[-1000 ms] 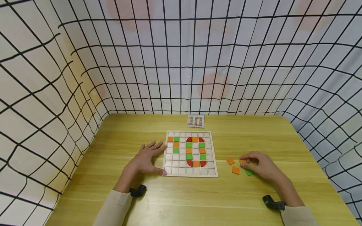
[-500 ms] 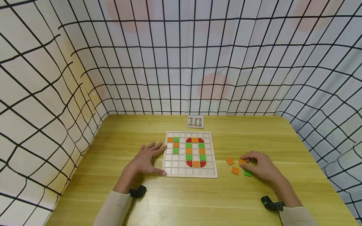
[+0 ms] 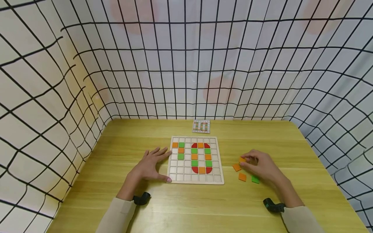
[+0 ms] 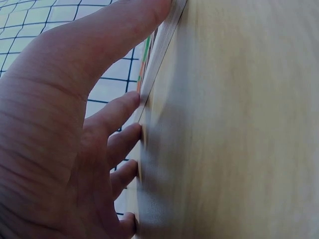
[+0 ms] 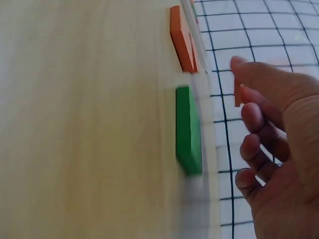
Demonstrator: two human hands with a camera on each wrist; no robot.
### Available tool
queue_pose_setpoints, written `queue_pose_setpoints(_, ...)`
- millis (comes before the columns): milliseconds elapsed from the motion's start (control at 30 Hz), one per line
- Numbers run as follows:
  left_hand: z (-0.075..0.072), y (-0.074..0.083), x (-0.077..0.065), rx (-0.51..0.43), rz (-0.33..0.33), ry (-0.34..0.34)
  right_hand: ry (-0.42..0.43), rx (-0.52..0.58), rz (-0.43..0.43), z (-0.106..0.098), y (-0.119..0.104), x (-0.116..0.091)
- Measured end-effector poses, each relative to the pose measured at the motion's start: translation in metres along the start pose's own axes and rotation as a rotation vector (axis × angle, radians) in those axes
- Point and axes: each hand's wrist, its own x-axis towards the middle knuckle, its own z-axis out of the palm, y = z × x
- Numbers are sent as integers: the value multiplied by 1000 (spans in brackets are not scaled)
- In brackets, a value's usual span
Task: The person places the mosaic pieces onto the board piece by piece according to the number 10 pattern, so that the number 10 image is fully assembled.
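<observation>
My right hand (image 3: 259, 164) pinches an orange square tile (image 3: 242, 160) between thumb and index finger; the right wrist view shows this tile (image 5: 237, 94) raised off the table. Below that hand lie two more orange tiles, one nearer the board (image 3: 236, 167) and one in front (image 3: 242, 177), beside a green tile (image 3: 255, 179). My left hand (image 3: 150, 164) is spread flat at the left side of a wooden grid board (image 3: 177, 177), thumb and index fingertip at its edge. On the board, red, orange and green pieces form a rounded ring, with several orange and green squares at upper left.
A small printed card (image 3: 201, 126) with a coloured grid pattern lies behind the board. The wooden table (image 3: 186, 207) ends at the back against a white wall (image 3: 163, 64) with black grid lines, which also runs along both sides.
My right hand has lifted the orange tile from beside the green one and moved left and away from me, uncovering the green tile. The left hand has stayed at the board.
</observation>
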Motion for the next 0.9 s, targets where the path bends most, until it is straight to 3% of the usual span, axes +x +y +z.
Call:
queue_pose_setpoints(167,1,-1,-1,0,-1,1,-14,-17,-64,9,-20,18)
queue_pose_setpoints(400,1,-3,-1,7,-8,2,-50,53,-67,26,-49,41)
queue_pose_setpoints(733,1,-2,-1,8,-12,-1,-101,142,-147,64,-80,66)
queue_pose_setpoints(900,1,-2,0,7,-10,3,-118,161,-142,85,-93,75)
